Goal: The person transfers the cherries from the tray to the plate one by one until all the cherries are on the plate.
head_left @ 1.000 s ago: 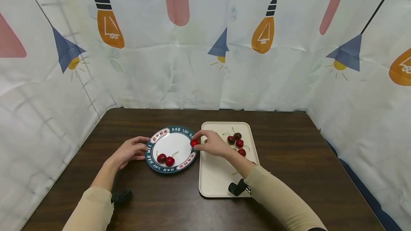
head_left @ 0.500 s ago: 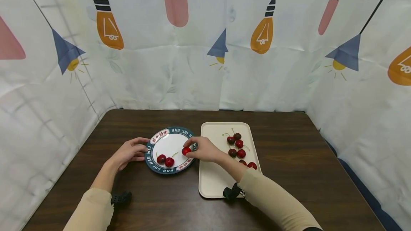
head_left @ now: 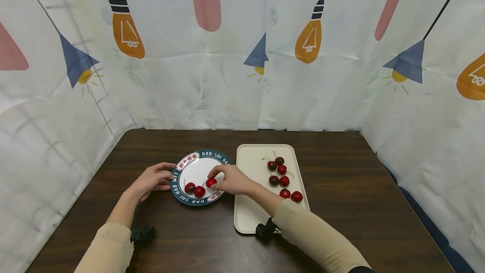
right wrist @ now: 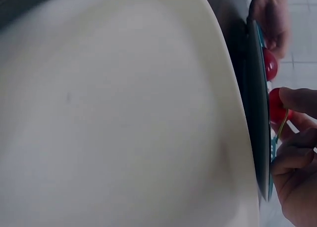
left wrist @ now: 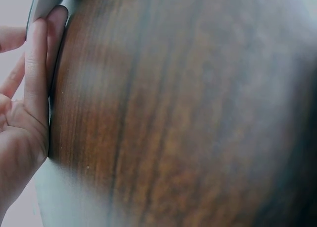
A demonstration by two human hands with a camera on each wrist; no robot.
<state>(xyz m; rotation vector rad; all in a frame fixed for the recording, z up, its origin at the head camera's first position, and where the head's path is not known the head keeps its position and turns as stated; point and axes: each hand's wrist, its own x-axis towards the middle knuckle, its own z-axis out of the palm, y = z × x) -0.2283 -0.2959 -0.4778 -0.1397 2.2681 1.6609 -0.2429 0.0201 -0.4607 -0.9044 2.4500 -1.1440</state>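
My right hand [head_left: 230, 181] pinches a red cherry [head_left: 211, 183] between thumb and fingertips, low over the round plate [head_left: 202, 165] with its dark green lettered rim. In the right wrist view the pinched cherry [right wrist: 278, 107] shows a thin green stem and sits close to the plate's surface; whether it touches is hard to tell. Two more cherries [head_left: 199, 191] lie side by side on the plate, left of the pinched one. At the plate's left rim rests my left hand [head_left: 153, 180]. Its fairly straight fingers [left wrist: 35, 71] touch the plate's edge in the left wrist view.
Right of the plate lies a cream rectangular tray [head_left: 246, 218] with several dark and bright red cherries [head_left: 281, 169] on its right half. My right forearm crosses this tray. Both stand on a dark wooden table [head_left: 333, 172], with a printed curtain [head_left: 227, 96] behind.
From the plate's right rim, my right hand has carried the cherry left and toward me, beside the two others. More cherries on the tray are uncovered. My left hand stays put.
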